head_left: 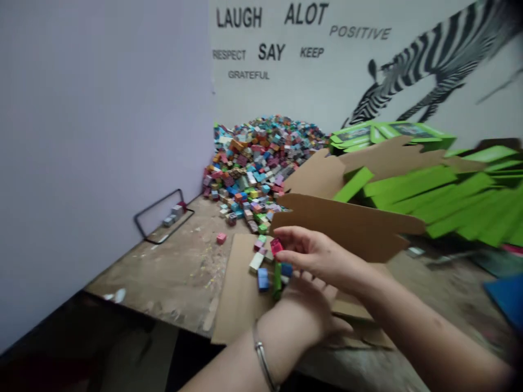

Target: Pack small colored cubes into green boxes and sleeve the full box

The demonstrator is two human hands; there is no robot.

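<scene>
My right hand pinches a pink-red toy brick between thumb and index finger, above a sheet of cardboard. Just below it, my left hand, with a metal bracelet at the wrist, lies low over the cardboard. Its thumb sticks out to the right, and its fingertips are partly covered by the right hand. Beside the left hand are a green brick and a dark blue brick. A blue brick and a cream brick lie farther left.
A large heap of mixed bricks rises against the wall. Cardboard flaps stand behind my hands, with green flat boxes to the right. At left, a black wire frame leans by grey bricks; a pink brick lies nearer.
</scene>
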